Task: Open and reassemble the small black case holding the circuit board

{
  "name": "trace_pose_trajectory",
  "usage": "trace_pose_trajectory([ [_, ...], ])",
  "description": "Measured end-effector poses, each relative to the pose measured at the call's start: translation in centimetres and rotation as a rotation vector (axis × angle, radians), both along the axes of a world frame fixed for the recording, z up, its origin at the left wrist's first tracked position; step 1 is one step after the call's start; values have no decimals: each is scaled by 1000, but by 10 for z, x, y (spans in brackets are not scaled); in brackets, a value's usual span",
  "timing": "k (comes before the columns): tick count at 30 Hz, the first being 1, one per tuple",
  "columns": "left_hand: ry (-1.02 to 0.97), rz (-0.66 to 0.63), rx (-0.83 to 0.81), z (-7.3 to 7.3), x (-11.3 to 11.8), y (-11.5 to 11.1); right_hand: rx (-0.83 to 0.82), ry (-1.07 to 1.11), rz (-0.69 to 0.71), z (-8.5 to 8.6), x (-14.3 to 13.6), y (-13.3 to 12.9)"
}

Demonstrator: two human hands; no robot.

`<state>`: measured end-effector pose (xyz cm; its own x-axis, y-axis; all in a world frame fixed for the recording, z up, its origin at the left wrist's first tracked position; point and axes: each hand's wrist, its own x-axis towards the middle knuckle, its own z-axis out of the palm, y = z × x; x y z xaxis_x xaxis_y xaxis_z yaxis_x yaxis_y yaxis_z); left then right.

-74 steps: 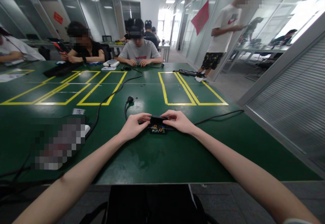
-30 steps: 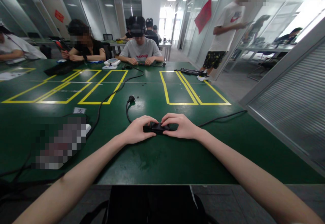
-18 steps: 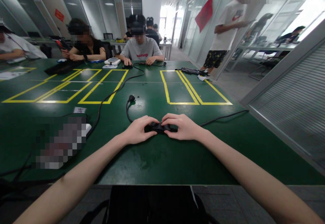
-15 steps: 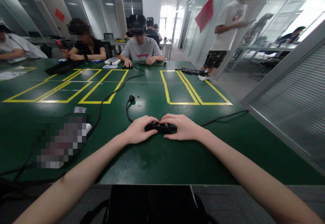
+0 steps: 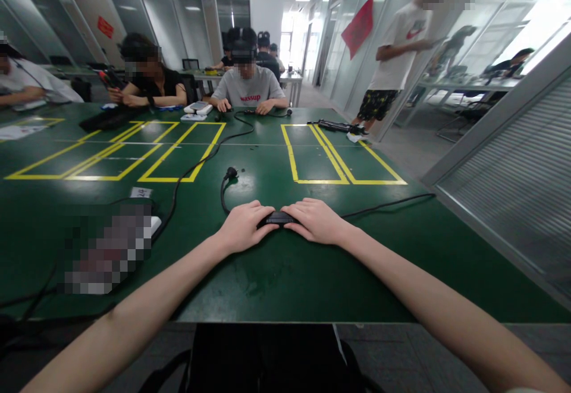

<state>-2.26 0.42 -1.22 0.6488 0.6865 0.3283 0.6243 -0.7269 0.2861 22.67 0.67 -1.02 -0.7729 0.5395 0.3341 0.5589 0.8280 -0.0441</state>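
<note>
A black power adapter (image 5: 281, 219) lies sideways in front of me, low over the green table (image 5: 285, 280). My left hand (image 5: 244, 225) grips its left end, thumb on the near side and fingers over the far side. My right hand (image 5: 314, 219) holds the right end in the same way. Both ends of the adapter are hidden by my fingers. From beside my left hand a black cord curves up to a black plug (image 5: 231, 173) on the table. Another thin black cable (image 5: 388, 206) runs from behind my right hand towards the table's right edge.
A blurred-out item (image 5: 111, 250) with a white edge lies at left, beside a long black cord (image 5: 176, 188). Yellow tape rectangles (image 5: 323, 182) mark the tabletop. A black folded stand (image 5: 336, 126) lies at the far right. Several people sit beyond; one person (image 5: 395, 54) stands at right.
The adapter has turned in my hands, so a flatter, ridged face now shows. My right hand has shifted slightly, its thumb closer to the adapter. Across the table, a person's hand has moved slightly.
</note>
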Motion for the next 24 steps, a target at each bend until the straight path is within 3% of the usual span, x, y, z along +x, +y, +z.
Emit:
trace_pose_trajectory([
  [5, -54, 4, -63, 4, 4, -5, 60, 38, 26, -2, 1, 1],
  [10, -222, 94, -291, 6, 7, -3, 72, 141, 72, -4, -2, 0],
  [15, -339, 14, -471, 8, 3, 4, 85, 157, 52, -4, -5, 2],
  [19, -383, -19, -446, 7, 1, 2, -57, 152, -2, -3, -4, 3],
  [24, -280, 34, -328, 3, 1, -2, -216, 271, -32, -6, -6, 3],
])
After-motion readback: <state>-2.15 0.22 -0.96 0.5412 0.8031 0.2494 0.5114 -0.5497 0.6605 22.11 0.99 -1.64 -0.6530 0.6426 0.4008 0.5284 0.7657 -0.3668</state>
